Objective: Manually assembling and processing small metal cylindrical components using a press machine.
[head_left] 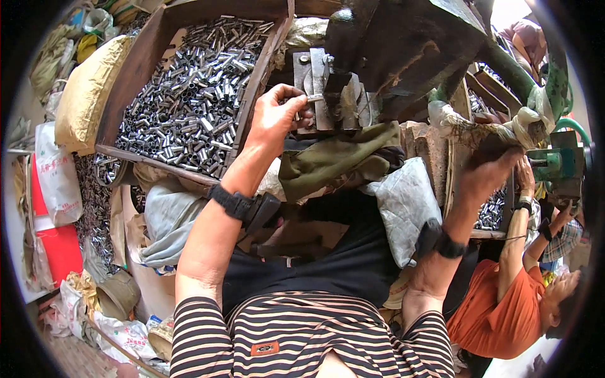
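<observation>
Both forearms reach up and forward, left grip pinched shut, right grip curled closed, wrists banded.

Sacks and a red bin lie nearby

Cluttered workshop: stuffed sacks at left, red bin, brick floor, bright daylight.

My shirt is short-sleeved, black with thin peach horizontal stripes, a small orange-and-black patch at the chest. Black strap band on my left wrist; black band on my right wrist. Dark apron over lap.
</observation>
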